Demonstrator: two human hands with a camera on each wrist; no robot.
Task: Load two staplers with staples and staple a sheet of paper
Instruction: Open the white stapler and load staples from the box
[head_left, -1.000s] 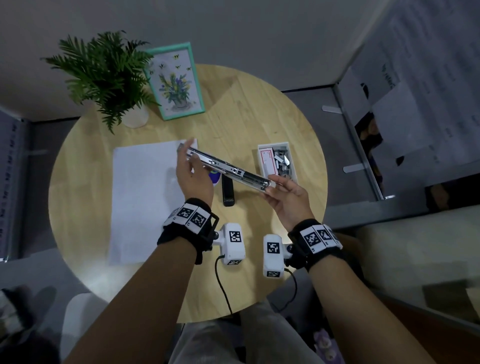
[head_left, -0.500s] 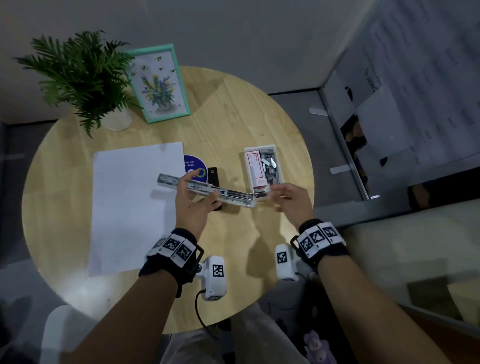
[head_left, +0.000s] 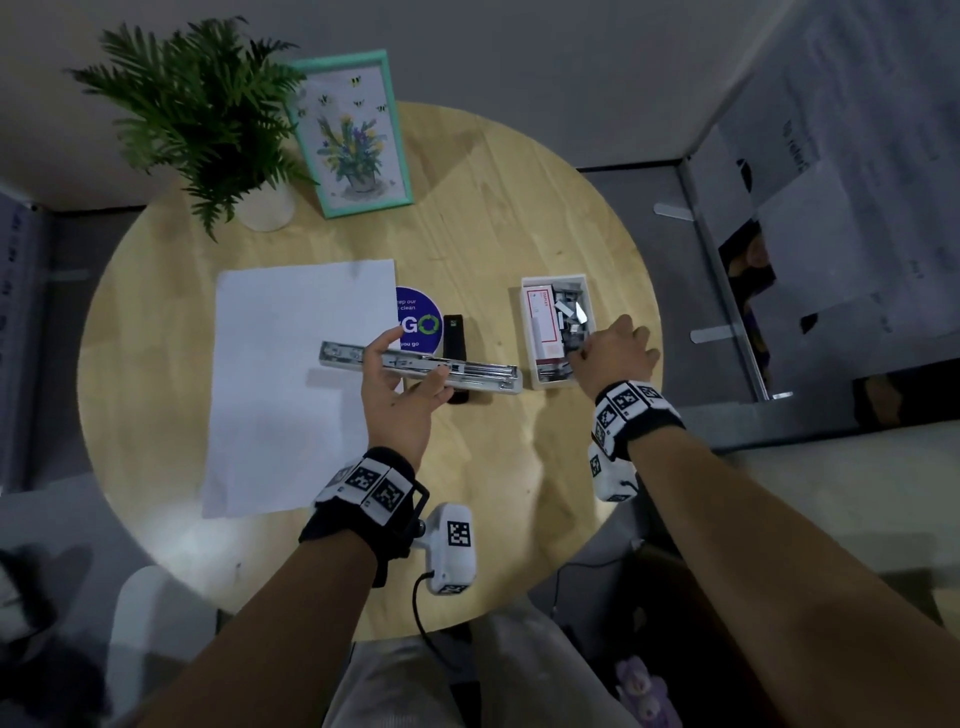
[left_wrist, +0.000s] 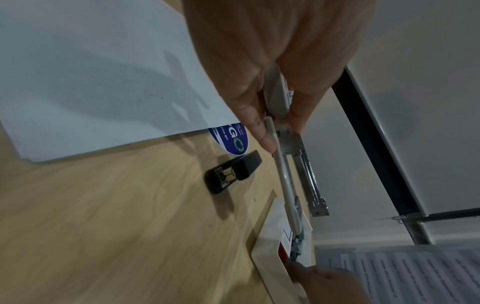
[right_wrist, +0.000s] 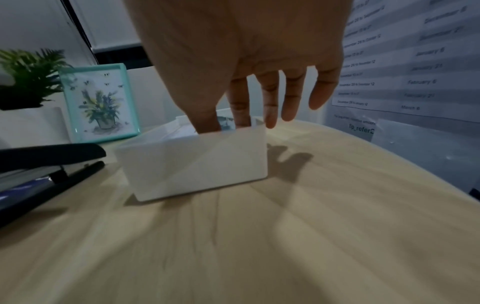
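Note:
My left hand (head_left: 410, 358) grips a long silver stapler (head_left: 483, 375) folded open, held level just above the table; in the left wrist view its thumb and fingers (left_wrist: 265, 142) pinch the hinge end (left_wrist: 288, 144). A small black stapler (head_left: 455, 343) lies on the table under it. My right hand (head_left: 576, 356) reaches into the white box of staples (head_left: 535, 382). In the right wrist view its thumb and forefinger (right_wrist: 224, 123) dip behind the box wall (right_wrist: 197, 164), tips hidden. A white sheet of paper (head_left: 291, 384) lies at the left.
A round wooden table (head_left: 493, 208) carries a blue round sticker (head_left: 418, 325), a potted fern (head_left: 208, 119) and a teal picture frame (head_left: 353, 135) at the back. A glass partition with printed sheets (head_left: 831, 182) stands at the right.
My right hand has let go of the silver stapler's end and moved right into the staple box. My left hand has lowered the stapler and levelled it over the black stapler.

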